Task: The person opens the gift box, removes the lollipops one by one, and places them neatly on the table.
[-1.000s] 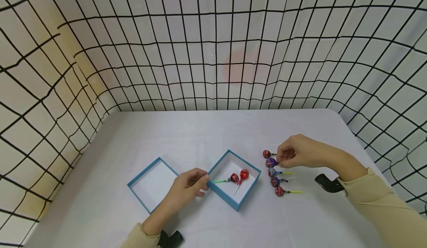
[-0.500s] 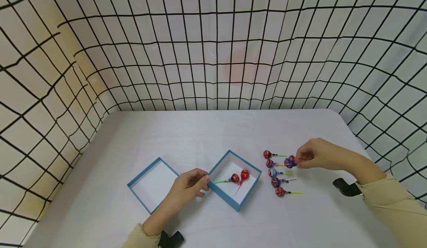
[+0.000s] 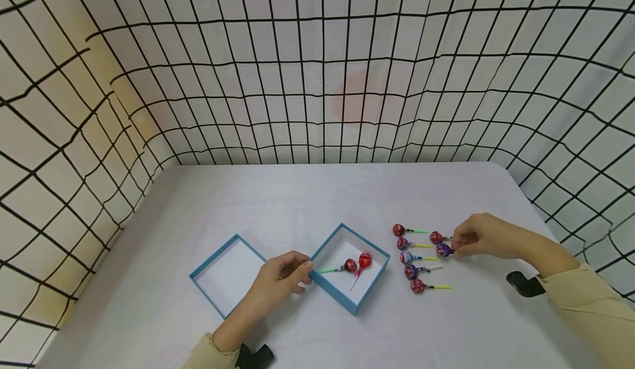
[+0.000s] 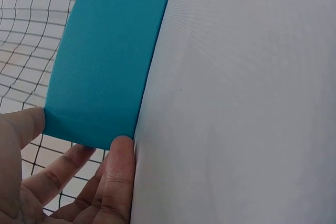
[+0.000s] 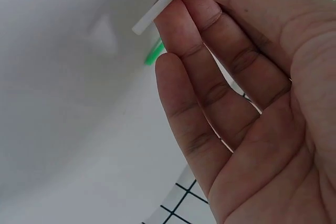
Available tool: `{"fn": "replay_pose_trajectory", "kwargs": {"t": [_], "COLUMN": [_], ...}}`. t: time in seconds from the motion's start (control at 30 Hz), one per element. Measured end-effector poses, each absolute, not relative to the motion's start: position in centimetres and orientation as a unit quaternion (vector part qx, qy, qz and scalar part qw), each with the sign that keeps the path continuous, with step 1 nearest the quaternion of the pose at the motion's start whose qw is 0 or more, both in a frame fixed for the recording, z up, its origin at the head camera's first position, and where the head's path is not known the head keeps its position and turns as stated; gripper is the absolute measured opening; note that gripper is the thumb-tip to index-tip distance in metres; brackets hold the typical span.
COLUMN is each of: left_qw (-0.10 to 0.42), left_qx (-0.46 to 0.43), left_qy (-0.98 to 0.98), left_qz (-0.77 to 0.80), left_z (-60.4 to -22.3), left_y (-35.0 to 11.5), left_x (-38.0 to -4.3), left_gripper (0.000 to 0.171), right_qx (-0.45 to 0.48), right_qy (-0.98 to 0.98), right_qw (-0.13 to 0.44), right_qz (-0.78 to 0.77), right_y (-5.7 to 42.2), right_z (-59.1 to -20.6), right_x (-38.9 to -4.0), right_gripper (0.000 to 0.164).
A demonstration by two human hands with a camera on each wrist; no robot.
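My left hand [image 3: 278, 275] grips the near-left corner of an open blue box [image 3: 332, 292] with a white inside; the left wrist view shows thumb and fingertips at the corner of its blue wall [image 4: 105, 66]. Two red lollipops lie in the box, one red-wrapped lollipop [image 3: 364, 260] and one with a green stick [image 3: 349, 265]. At the right, my right hand [image 3: 488, 236] pinches a purple-wrapped lollipop [image 3: 443, 249] low at the table; its white stick [image 5: 160, 8] shows at the fingertips in the right wrist view. A red lollipop [image 3: 436, 237] lies right beside it.
A column of several lollipops [image 3: 408, 257], sticks pointing right, lies between the box and my right hand. Left of the box sits a matching shallow blue lid [image 3: 228, 274], inside facing up. Black wire mesh [image 3: 322, 93] surrounds the white table [image 3: 278, 192] at the back and sides.
My right hand has moved right and slightly nearer from the column, carrying the purple lollipop. A red lollipop now shows beside it, right of the column. The left hand stays at the box corner.
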State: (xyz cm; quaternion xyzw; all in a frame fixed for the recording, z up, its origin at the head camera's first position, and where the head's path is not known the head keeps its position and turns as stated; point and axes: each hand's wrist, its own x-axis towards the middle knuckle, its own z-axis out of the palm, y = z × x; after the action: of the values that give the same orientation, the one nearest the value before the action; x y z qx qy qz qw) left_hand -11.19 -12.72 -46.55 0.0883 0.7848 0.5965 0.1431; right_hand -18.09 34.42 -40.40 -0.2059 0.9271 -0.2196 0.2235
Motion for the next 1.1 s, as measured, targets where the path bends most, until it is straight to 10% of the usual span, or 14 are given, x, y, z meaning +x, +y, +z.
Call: {"fn": "replay_pose_trajectory", "kwargs": {"t": [1.1], "left_qw": [0.134], "left_qx": [0.094], "left_qy": [0.784], "left_qz": [0.599], "left_z": [-46.7], "left_y": [-12.9], "left_x": [-11.2], "left_gripper": [0.035], "right_qx": [-0.196], "right_qy": [0.931], "right_qw": [0.219], "right_qz": [-0.218], "right_y": [35.1], "right_z": [-41.8], "right_x": [-18.6], "right_gripper": [0.008]}}
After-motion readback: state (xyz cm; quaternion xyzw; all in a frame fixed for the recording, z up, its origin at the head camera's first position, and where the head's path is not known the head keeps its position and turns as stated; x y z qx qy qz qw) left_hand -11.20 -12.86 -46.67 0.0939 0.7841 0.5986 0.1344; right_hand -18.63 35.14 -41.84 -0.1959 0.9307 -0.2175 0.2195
